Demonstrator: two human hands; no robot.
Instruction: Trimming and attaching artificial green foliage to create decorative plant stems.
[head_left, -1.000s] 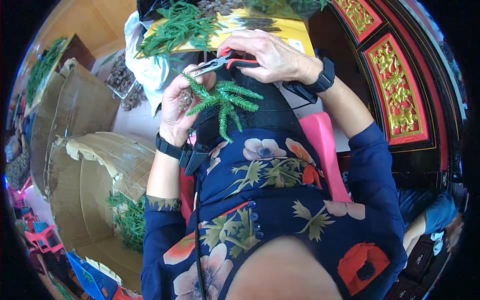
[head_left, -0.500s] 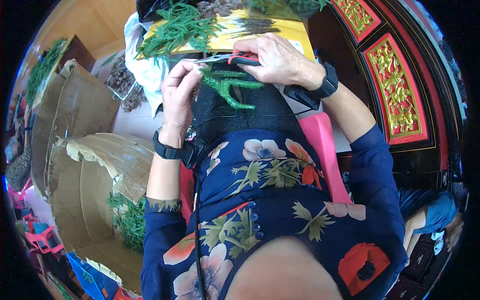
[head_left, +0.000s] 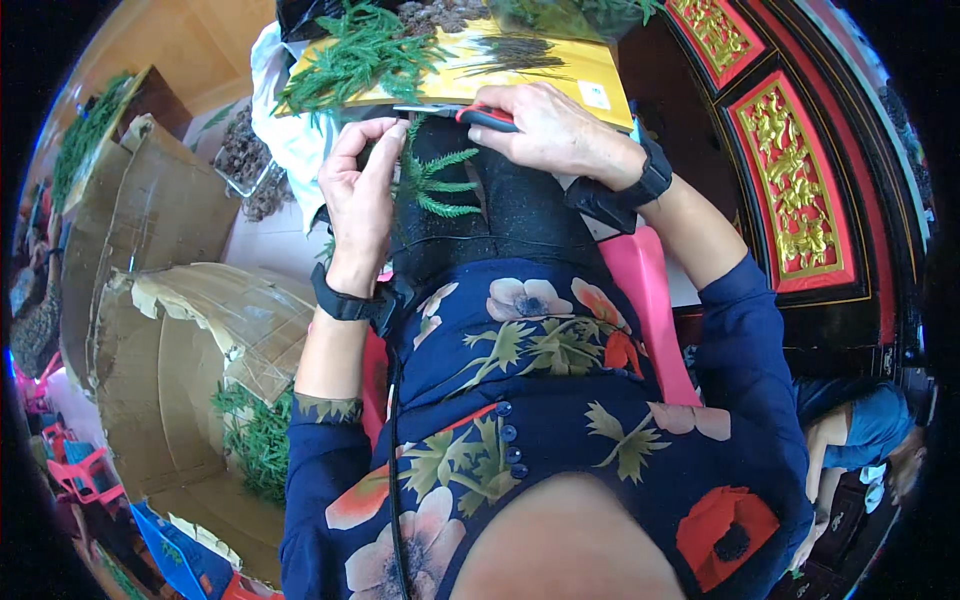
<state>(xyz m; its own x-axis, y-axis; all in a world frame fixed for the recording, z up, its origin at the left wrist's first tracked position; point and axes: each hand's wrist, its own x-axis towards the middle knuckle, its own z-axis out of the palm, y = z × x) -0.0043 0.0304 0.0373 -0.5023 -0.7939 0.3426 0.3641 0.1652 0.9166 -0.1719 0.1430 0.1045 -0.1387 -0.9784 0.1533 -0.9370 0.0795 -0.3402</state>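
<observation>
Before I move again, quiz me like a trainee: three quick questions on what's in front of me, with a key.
1. What is the left hand pinching?
2. True or false: the right hand holds the pliers.
3. Fill in: on the yellow board, the thin dark strands lie to the ___ of the heap of greenery.

Key:
1. A small green sprig.
2. True.
3. Right.
</observation>
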